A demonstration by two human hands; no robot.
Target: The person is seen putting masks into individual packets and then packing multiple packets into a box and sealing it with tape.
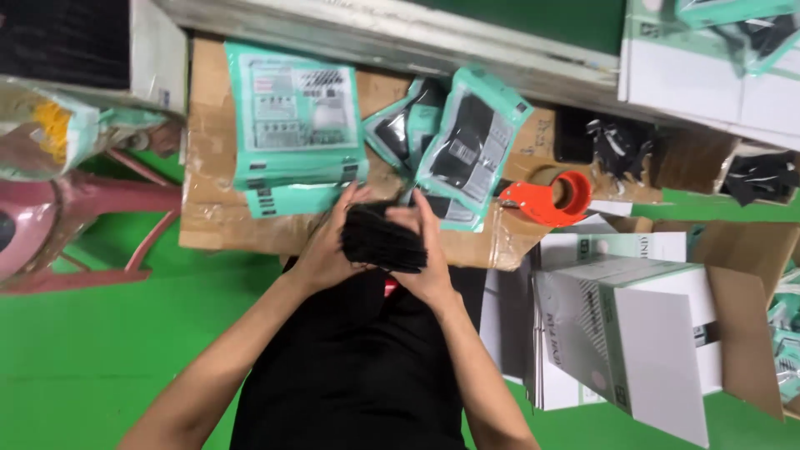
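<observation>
Two hands, left hand [323, 250] and right hand [429, 258], grip a black bundle [383, 239], its long axis crosswise, above the counter's [217, 217] near edge.

Teal flat packets [296, 125] stacked on cardboard top, teal-black pouches [471, 142] beside; white cartons [633, 333] right
</observation>
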